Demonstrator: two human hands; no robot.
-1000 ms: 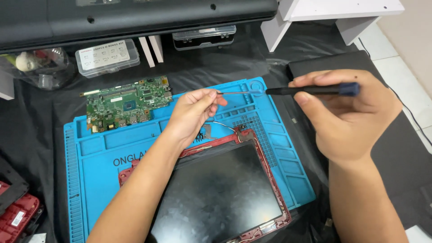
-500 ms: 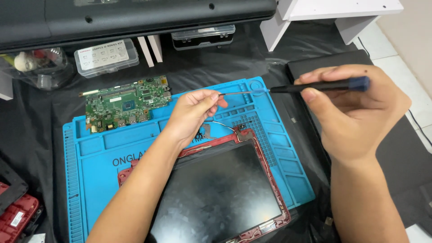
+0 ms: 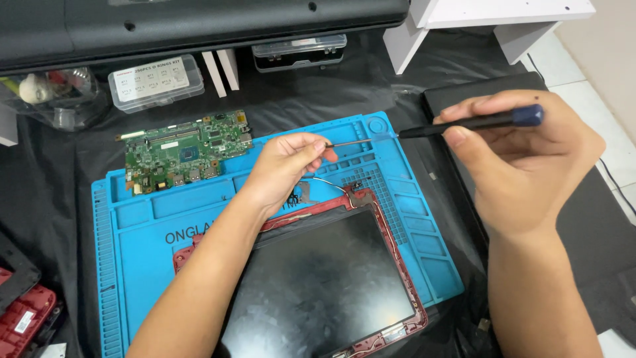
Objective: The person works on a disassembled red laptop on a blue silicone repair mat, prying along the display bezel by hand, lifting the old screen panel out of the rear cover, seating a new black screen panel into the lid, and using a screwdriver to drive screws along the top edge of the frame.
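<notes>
— Holding a dark-handled screwdriver (image 3: 474, 122) level: right hand (image 3: 530, 166) wrapped round the handle, thumb under it, shaft running left over the far edge of the blue silicone repair mat (image 3: 265, 219).

— And the tip?

— Left hand (image 3: 285, 169) pinches it between thumb and fingertips, likely to pick something off the tip or steady it; what, if anything, sits there is too small to tell.

— Where's the laptop screen?

— Red-framed display panel (image 3: 324, 285) lies flat on the near half of the mat, glass up, just below the left hand. Thin cable loops at its far edge.

— Other parts?

— Green mainboard (image 3: 185, 149) rests at the mat's far left corner, apart from the panel. Clear parts box (image 3: 156, 81) beyond it on the black-covered worktop (image 3: 397, 73). Red case piece (image 3: 26, 318) at the near left.
</notes>
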